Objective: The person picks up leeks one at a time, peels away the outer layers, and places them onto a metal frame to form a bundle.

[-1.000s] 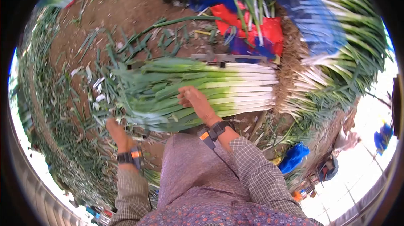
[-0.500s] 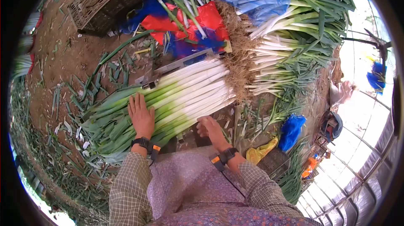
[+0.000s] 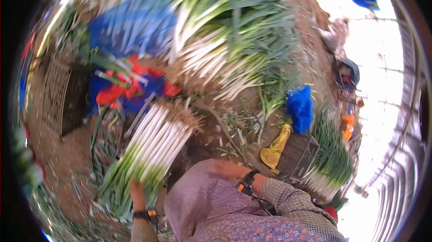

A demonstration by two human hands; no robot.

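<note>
A row of leeks [image 3: 155, 136] lies side by side, with white stems, brown roots at the upper end and green leaves toward me. My left hand [image 3: 137, 195] lies on the leaves at the near end, fingers stretched out rather than wrapped round the stalks. Apart from the row, my right hand [image 3: 227, 169] is over the purple patterned apron [image 3: 193, 197]. Motion smears its fingers, and I cannot make out anything in it. Dark bands circle both wrists.
A big pile of leeks [image 3: 243, 30] spreads across the back, partly under blue netting [image 3: 132, 26]. Red plastic [image 3: 121, 91] and a dark crate [image 3: 56, 95] stand left. To the right are a blue bag [image 3: 300, 108], a yellow bag [image 3: 276, 148] and another crate [image 3: 299, 154].
The view has swung to the right, so the row appears further left and more upright. My right hand has left the row's near edge and moved over the apron. My left hand stays on the leaves.
</note>
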